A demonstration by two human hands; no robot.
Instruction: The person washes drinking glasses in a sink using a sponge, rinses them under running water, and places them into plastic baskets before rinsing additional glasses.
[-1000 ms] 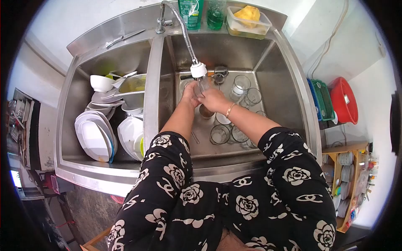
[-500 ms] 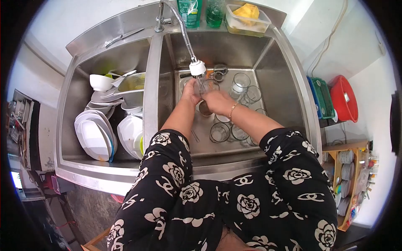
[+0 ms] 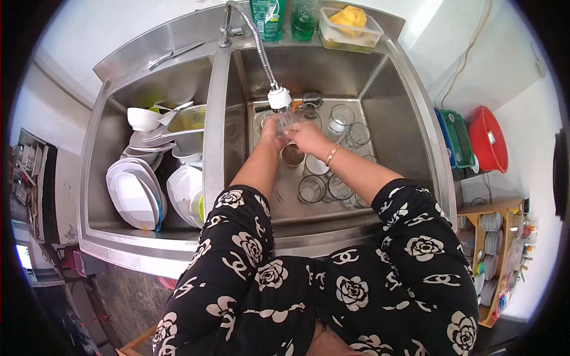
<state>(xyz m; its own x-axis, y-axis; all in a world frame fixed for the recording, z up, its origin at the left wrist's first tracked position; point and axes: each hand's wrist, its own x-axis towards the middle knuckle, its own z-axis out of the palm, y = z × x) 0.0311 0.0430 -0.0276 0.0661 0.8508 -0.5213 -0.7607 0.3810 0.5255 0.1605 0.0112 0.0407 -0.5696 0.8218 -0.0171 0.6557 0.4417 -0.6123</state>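
Note:
Under the white spray head (image 3: 279, 98) of the flexible faucet, both hands are around a clear drinking glass (image 3: 288, 120), partly covered by fingers and blurred by water. My left hand (image 3: 272, 132) grips it from the left, fingers closed. From the right, my right hand (image 3: 307, 137) has its fingers closed against the same glass. Below them, on the floor of the right sink basin (image 3: 332, 226), stands a glass with brownish contents (image 3: 293, 155). Several clear glasses (image 3: 312, 188) and a glass mug (image 3: 313, 99) sit around it.
The left basin holds stacked white plates (image 3: 132, 199), a white bowl (image 3: 142, 119) and a metal pan (image 3: 187, 120). A knife (image 3: 175, 54) lies on the back ledge. Behind the right basin are a green pouch (image 3: 267, 21), a green liquid bottle (image 3: 303, 21) and a plastic tub (image 3: 350, 37) with a yellow sponge.
My right hand has shifted slightly up and turned on the glass, showing more of the brownish glass below. The glass stays under the spray head between both hands.

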